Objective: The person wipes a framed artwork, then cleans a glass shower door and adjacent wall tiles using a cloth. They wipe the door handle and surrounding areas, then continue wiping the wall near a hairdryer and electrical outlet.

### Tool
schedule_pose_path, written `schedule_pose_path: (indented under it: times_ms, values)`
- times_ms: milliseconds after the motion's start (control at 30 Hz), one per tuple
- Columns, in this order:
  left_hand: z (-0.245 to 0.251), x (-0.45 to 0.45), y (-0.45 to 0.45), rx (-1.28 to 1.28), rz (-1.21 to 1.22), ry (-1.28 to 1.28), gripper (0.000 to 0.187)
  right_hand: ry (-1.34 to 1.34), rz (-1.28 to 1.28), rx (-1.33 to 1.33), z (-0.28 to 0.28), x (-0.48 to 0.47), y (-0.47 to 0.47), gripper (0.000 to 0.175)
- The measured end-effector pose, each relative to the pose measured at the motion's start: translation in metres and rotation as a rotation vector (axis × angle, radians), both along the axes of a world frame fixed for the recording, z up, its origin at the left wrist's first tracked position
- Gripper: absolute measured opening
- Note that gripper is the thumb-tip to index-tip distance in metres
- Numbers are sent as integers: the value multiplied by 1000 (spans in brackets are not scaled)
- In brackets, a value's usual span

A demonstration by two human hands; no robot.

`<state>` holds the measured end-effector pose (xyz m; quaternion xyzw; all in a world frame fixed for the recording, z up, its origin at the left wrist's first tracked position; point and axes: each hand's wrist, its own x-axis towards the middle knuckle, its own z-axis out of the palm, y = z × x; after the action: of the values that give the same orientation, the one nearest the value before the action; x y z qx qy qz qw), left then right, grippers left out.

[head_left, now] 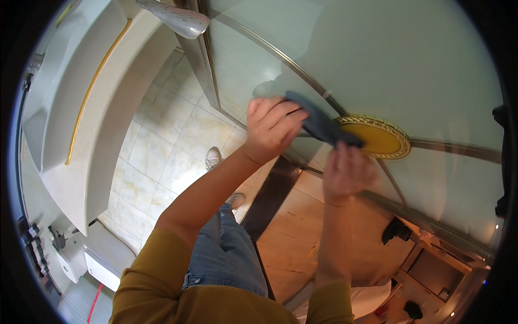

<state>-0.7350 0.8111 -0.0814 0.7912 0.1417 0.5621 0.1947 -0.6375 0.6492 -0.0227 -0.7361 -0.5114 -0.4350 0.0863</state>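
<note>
A dark blue-grey cloth point(321, 123) is stretched between my two hands in front of a frosted glass door panel point(388, 65). My left hand point(275, 123) has its fingers curled over the cloth's upper left end. At the lower right end, my right hand point(349, 172) pinches the cloth and looks blurred. Just behind the cloth, an oval medallion point(380, 139) with a yellow centre and an ornate gold rim sits where the panel's metal strips meet. The cloth hides the medallion's left part. I cannot tell whether the cloth touches the glass.
A metal door handle point(178, 18) juts out at the upper left. A white washbasin counter point(121, 101) with a gold trim line stands on the left. Marble-look tiles point(174, 121) meet a dark threshold strip point(272, 194) and a wood-look floor point(291, 235). A wooden cabinet point(437, 267) is lower right.
</note>
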Motion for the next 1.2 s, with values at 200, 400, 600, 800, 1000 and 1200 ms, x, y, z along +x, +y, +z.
schedule_pose_path:
  times_ms: [200,400,600,800,1000,1200]
  values:
    - [61,22,-9,100,-78,-152,33,2,-71,290,41,8,-14,23]
    - [-20,12,-25,220,-148,160,25,171,-114,79,-56,4,-42,20]
    - [-26,16,-31,336,-125,175,21,287,-175,136,-70,-2,-48,21]
    - [28,36,-41,357,-128,5,28,222,-167,463,-21,15,-57,26]
    - [-20,32,-44,518,-253,230,19,403,-191,331,-91,7,-67,31]
    - [-28,46,-68,599,-309,287,20,413,-267,399,-97,16,-92,27]
